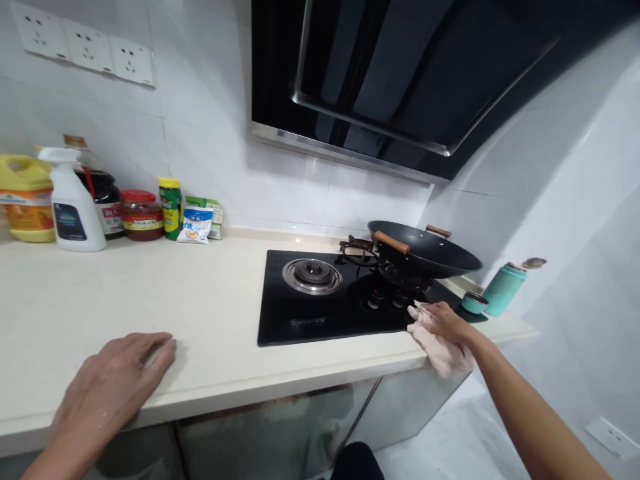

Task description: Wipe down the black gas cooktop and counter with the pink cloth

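Note:
My right hand (443, 321) grips a pale pink cloth (436, 343) at the front right of the black gas stove (280, 327). Part of the cloth lies on the glass, and the rest hangs over the counter's front edge. To the left, my left hand (117, 370) rests on the cream countertop (210, 300) near its edge, holding nothing, thumb apart from the fingers. A black wok (425, 250) with wooden handles sits over the right burner. Beside it, the left burner (313, 273) has no pan support on it. Two control knobs (374, 300) are close to the cloth.
A teal flask (505, 288) and its cup (474, 303) stand right of the stove. Along the back left are a white spray bottle (75, 207), a yellow jug (27, 200), a red-lidded jar (142, 217) and packets. A range hood (380, 80) overhangs the stove.

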`<action>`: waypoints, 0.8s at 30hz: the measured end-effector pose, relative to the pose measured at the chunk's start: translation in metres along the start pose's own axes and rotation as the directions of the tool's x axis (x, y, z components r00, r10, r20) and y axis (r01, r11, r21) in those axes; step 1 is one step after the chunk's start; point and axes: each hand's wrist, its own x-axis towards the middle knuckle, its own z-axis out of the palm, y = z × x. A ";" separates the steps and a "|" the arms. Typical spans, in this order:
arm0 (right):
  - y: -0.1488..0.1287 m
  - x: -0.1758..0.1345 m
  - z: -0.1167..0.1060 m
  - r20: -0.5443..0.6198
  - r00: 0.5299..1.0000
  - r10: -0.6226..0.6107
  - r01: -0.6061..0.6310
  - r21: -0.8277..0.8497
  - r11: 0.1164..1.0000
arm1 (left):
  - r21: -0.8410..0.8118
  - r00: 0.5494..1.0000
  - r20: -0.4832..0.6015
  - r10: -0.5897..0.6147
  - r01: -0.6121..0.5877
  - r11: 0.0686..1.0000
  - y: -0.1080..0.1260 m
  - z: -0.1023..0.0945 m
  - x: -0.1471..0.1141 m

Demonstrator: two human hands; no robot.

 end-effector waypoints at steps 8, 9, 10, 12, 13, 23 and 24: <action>-0.024 0.051 -0.007 -0.058 0.995 0.080 -0.084 -0.072 0.994 | -0.008 0.996 0.026 -0.080 0.080 0.997 0.009 -0.007 0.002; -0.030 0.058 -0.004 -0.087 0.992 0.094 -0.101 -0.079 0.992 | -0.009 0.997 0.025 -0.075 0.076 0.997 0.008 -0.006 0.002; -0.035 0.065 0.000 -0.111 0.988 0.106 -0.115 -0.083 0.990 | -0.012 0.997 0.024 -0.068 0.068 0.998 0.006 -0.005 0.002; -0.044 0.078 0.006 -0.139 0.983 0.118 -0.131 -0.081 0.988 | -0.022 0.998 0.005 -0.065 0.066 0.998 0.002 -0.003 0.003; -0.046 0.083 0.008 -0.143 0.982 0.120 -0.132 -0.075 0.988 | -0.030 0.997 -0.008 -0.073 0.072 0.997 0.000 -0.002 0.003; -0.028 0.080 0.000 -0.152 0.983 0.105 -0.113 -0.044 0.993 | -0.070 0.990 0.031 -0.135 0.137 0.988 -0.001 -0.004 0.002; -0.023 0.076 -0.003 -0.167 0.980 0.113 -0.124 -0.055 0.991 | -0.063 0.992 0.028 -0.122 0.123 0.990 -0.001 -0.003 0.002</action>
